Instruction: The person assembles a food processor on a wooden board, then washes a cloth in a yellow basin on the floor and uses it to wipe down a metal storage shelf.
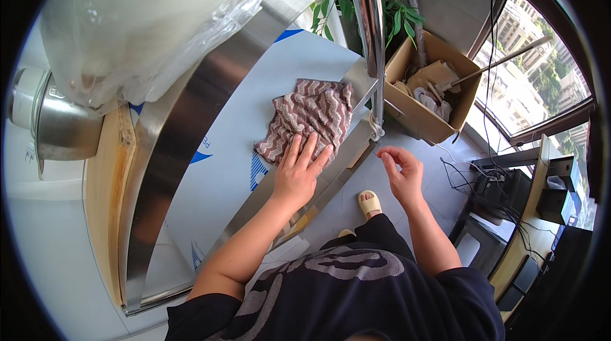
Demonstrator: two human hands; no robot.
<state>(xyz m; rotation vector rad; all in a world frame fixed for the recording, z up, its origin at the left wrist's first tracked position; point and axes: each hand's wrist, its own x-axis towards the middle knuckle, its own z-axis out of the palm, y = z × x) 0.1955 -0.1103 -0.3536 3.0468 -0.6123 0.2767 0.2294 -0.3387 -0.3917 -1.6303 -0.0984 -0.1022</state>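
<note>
Evidently, the left hand (296,182) lies flat on the patterned cloth (318,106), its fingers spread a little apart and not closed around any fold. That grip suits pressing rather than pinching: the fingers bear on the cloth's near edge and probably keep it from sliding over the smooth shelf (232,124). The cloth is rumpled, brown and cream in zigzag bands, and sits toward the shelf's right side, close to the shiny metal post (377,35). The shelf's pale blue face, with darker blue patches, looks like protective film over metal.

Beyond the shelf's edge, the right hand (406,175) hangs in the air, touching neither cloth nor shelf. Its fingers curl toward the thumb; I cannot tell whether the tips meet, and no object shows in that grip. Held out there, it perhaps serves only balance.

Further off, the open cardboard box (415,115) gathers loose odds and ends, while a long pole (509,59) slants out over its side, seemingly too long to lie inside. At left, a clear plastic bag (159,29) bulges above the wooden board (105,207) and the metal pot (67,131).
</note>
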